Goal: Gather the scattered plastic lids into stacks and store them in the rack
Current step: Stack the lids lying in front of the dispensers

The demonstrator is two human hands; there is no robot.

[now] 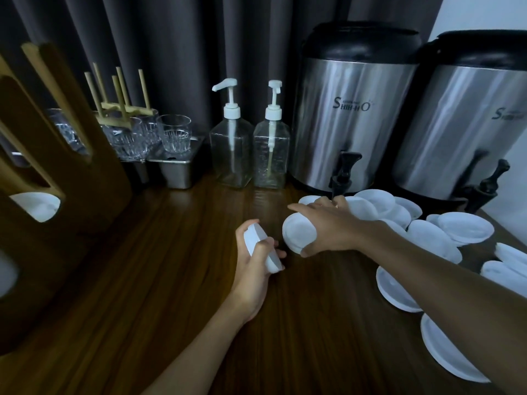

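Observation:
My left hand (253, 276) grips a small stack of white plastic lids (261, 246), held on edge above the wooden counter. My right hand (328, 226) holds a single white lid (298, 233) tilted up, its thumb curled under the rim. Several more white lids (422, 238) lie scattered and overlapping on the counter to the right, some hidden under my right forearm. The wooden rack (57, 172) stands at the left, with white lids (37, 206) showing through one of its slots.
Two steel drink dispensers (350, 109) with black taps stand at the back right, right behind the lids. Two clear pump bottles (232, 149) are beside them. Glass tumblers (174, 134) rest on steel containers at the back left. A dark curtain hangs behind.

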